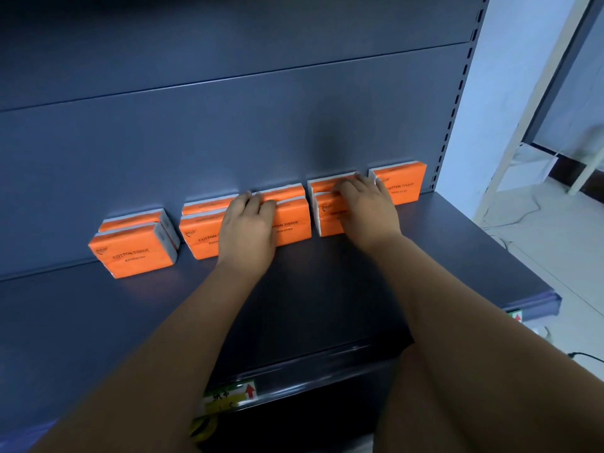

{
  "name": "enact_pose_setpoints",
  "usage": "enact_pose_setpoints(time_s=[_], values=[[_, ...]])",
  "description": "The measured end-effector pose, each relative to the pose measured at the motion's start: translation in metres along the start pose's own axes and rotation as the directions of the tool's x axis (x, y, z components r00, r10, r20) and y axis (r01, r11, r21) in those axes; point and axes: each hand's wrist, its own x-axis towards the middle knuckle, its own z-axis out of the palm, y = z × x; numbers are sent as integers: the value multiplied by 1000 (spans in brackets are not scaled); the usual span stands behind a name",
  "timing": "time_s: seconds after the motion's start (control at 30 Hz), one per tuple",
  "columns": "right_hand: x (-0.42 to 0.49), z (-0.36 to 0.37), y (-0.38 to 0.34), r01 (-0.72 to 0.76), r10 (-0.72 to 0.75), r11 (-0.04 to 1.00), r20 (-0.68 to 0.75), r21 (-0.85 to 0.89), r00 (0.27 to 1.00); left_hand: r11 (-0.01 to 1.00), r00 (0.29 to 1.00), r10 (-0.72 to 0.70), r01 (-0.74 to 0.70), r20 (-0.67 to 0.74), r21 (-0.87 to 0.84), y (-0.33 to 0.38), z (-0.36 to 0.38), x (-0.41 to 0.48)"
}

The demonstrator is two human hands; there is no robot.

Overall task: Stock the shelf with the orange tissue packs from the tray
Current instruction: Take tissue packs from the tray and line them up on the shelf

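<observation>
Head view: grey shelf (130, 322) w/ orange packs (130, 255) stood on edge in a row along the back panel (228, 125), fronts reading COTTON TISSUE. L to R: far-L pair (130, 223), one pack behind the other, a bit apart from the rest. Then 2nd pair (199, 238) and 3rd pair (292, 223) just beside each other, 4th pair (327, 220) after a small gap, and a lone pack (400, 186) by the slotted upright (457, 109).

L hand (248, 230) lies flat across the fronts of the 2nd and 3rd pairs, bridging them. Its fingers are fairly straight, tips up over the top edges, so it is pressing, not clasping.

R hand (362, 210) covers the 4th pair, fingers bent over the top of the front pack, thumb side near the lone pack. Grip or just a push, can't tell.

Both forearms reach in over the shelf's front lip. A yellow-green label (228, 395) w/ a red arrow sits on that lip. Pale tiled floor (555, 240) to the R.
</observation>
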Motion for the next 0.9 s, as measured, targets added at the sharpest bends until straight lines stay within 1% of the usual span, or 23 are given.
enact_pose_setpoints(time_s=[0.07,0.2,0.37,0.67,0.9], values=[[0,1,-2,-27,27,999,7,-22,1000,1000,1000,4,-4,2,10,-2,3,4],[2,0,1,-20,20,1000,-14,-17,1000,1000,1000,-11,11,-3,9,-3,5,10],[6,3,1,-10,10,1000,0,-29,1000,1000,1000,-21,21,-7,-11,0,3,13],[10,4,5,-5,6,1000,18,-30,1000,998,998,-55,56,32,-27,1,5,13],[3,-1,-2,13,-13,997,3,-76,1000,998,997,-56,58,54,-30,5,5,13]])
